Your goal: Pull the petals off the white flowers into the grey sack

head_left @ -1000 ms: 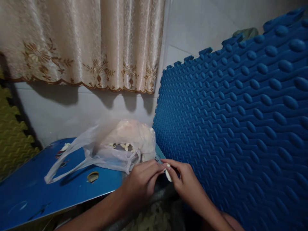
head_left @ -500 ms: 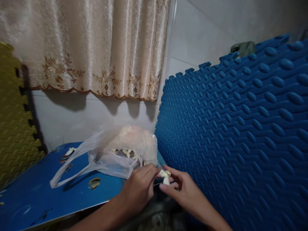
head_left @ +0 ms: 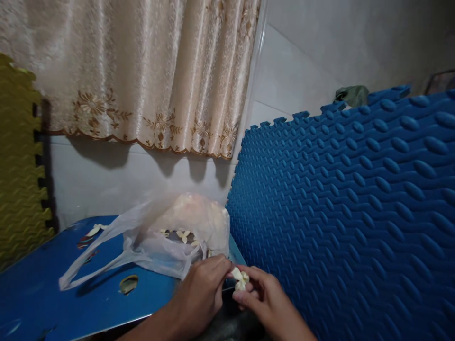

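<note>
A small cream-white flower (head_left: 241,278) is held between my two hands, in front of the table's edge. My right hand (head_left: 261,296) pinches it from the right between thumb and fingers. My left hand (head_left: 208,289) has its fingers closed in a pinch at the flower's left side; the fingertips are partly hidden behind the hand. Just beyond my left hand lies a translucent white plastic bag (head_left: 192,213), bulging with pale contents. Several cream petal-shaped pieces (head_left: 185,236) show at the bag's opening.
The bag rests on a blue tabletop (head_left: 103,298) with a worn patch (head_left: 128,284). A blue foam mat (head_left: 341,203) stands upright on the right, a yellow one (head_left: 19,156) on the left. Behind hangs a beige curtain (head_left: 142,71) over a tiled wall.
The view has shifted slightly, so the curtain and mat sit lower in the picture. The flower has turned a little between my fingers; both hands stay close together on it.
</note>
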The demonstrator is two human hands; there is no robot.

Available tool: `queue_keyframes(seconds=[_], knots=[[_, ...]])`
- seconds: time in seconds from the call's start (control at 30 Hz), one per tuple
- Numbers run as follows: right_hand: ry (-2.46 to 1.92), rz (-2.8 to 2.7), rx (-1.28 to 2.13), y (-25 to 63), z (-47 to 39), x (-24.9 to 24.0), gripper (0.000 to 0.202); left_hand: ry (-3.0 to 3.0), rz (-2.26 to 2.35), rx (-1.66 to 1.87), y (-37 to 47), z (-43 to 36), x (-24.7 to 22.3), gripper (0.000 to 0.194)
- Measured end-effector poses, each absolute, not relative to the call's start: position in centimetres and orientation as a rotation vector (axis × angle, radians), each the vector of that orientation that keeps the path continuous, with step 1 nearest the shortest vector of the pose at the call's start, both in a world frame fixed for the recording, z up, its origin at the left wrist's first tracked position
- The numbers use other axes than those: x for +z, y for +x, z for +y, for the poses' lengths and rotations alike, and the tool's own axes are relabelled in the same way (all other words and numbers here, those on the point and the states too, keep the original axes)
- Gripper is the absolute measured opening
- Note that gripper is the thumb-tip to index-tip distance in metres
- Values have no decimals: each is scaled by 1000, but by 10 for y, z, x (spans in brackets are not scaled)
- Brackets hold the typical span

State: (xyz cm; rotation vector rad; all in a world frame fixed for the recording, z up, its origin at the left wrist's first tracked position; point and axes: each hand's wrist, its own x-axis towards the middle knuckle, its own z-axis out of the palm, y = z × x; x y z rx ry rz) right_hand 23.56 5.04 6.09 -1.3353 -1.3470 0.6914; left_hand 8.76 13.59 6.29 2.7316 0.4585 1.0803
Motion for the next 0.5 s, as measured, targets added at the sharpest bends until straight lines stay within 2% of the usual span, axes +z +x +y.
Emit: queue_keyframes(seconds=[0.3, 0.5], knots=[[-1217, -1295, 729, 237, 51, 74, 29, 2768, 258, 1252, 83, 135, 59, 25], [-1262, -1213, 721, 236, 51, 68, 45, 2847, 44, 1427, 83, 133, 67, 29]])
